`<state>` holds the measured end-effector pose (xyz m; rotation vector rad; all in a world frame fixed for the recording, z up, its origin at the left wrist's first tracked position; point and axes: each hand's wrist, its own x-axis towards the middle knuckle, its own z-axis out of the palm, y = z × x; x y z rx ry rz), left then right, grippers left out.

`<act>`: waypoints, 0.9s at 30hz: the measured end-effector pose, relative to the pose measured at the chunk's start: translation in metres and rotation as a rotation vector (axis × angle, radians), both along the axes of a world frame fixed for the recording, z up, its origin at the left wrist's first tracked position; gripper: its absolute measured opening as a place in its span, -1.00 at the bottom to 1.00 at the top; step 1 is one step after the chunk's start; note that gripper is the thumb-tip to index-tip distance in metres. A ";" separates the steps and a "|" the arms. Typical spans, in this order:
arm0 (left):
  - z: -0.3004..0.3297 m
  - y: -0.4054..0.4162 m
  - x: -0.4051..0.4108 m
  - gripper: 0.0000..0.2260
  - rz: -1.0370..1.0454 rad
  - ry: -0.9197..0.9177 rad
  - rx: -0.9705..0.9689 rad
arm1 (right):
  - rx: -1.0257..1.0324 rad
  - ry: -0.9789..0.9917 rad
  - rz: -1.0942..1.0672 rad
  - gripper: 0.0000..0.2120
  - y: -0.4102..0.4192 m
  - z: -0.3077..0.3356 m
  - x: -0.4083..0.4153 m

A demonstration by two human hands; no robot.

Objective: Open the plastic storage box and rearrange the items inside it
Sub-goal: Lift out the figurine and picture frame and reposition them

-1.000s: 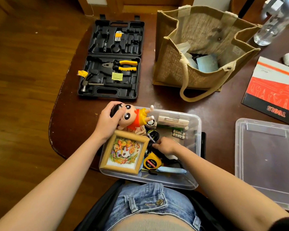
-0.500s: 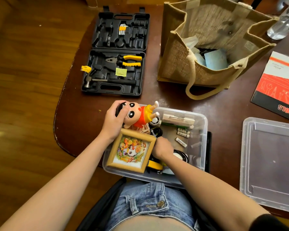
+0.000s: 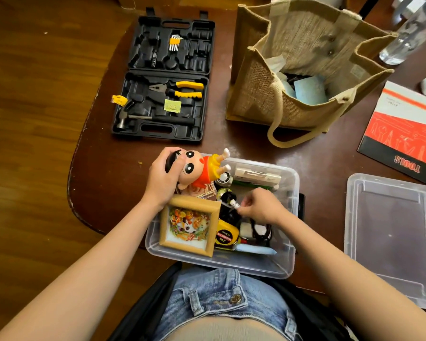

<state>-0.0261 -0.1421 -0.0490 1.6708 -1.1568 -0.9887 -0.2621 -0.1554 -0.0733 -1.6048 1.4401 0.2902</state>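
Clear box [image 3: 287, 263], lid [image 3: 391, 239] off — light, flexible; left hand [image 3: 161, 179] wrapped round hard, slick doll [image 3: 197, 169], right hand [image 3: 261, 207] pinching small battery [image 3: 234, 205] — best gripped mid-body.

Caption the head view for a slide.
Left hand grips cartoon figurine while right hand picks inside open storage box.

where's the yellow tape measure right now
In the head view, the yellow tape measure lies inside the clear storage box, near its front edge, just right of the wooden picture frame and below the right hand.
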 end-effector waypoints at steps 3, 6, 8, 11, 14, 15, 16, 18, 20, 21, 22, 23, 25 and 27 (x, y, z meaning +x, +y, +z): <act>-0.002 0.000 0.001 -0.79 -0.001 -0.006 0.002 | -0.109 0.072 -0.039 -0.82 -0.004 0.004 -0.013; -0.003 -0.001 0.000 -0.78 -0.003 -0.001 0.010 | -0.265 0.312 0.154 -0.86 0.000 0.004 -0.009; -0.002 -0.001 0.000 -0.79 -0.007 0.009 0.018 | -0.276 0.430 0.241 -0.86 0.001 0.001 -0.008; -0.002 -0.001 0.000 -0.79 -0.012 0.019 0.025 | -0.264 0.520 0.346 -0.78 0.001 -0.004 -0.008; -0.002 -0.001 0.001 -0.74 -0.018 0.020 0.029 | -0.270 0.544 0.388 -0.75 0.002 -0.009 -0.007; -0.002 -0.001 0.001 -0.73 -0.019 0.022 0.030 | -0.278 0.546 0.387 -0.75 0.002 -0.011 -0.006; -0.002 -0.001 0.002 -0.73 -0.020 0.026 0.030 | -0.287 0.546 0.380 -0.75 0.001 -0.012 -0.006; -0.001 -0.001 0.002 -0.73 -0.023 0.035 0.029 | -0.297 0.544 0.363 -0.75 0.000 -0.012 -0.006; -0.001 -0.001 0.002 -0.74 -0.026 0.037 0.026 | -0.298 0.538 0.357 -0.75 0.001 -0.013 -0.006; -0.001 0.000 0.002 -0.74 -0.029 0.037 0.024 | -0.301 0.535 0.354 -0.76 0.001 -0.012 -0.006; -0.001 0.000 0.002 -0.74 -0.031 0.037 0.023 | -0.304 0.532 0.350 -0.75 0.003 -0.012 -0.006; -0.002 0.000 0.003 -0.74 -0.031 0.037 0.021 | -0.308 0.529 0.343 -0.74 0.005 -0.012 -0.006; -0.002 0.000 0.002 -0.74 -0.030 0.038 0.015 | -0.297 0.522 0.323 -0.70 0.010 -0.014 -0.007; -0.002 0.000 0.002 -0.74 -0.033 0.036 0.008 | -0.279 0.516 0.304 -0.67 0.014 -0.016 -0.006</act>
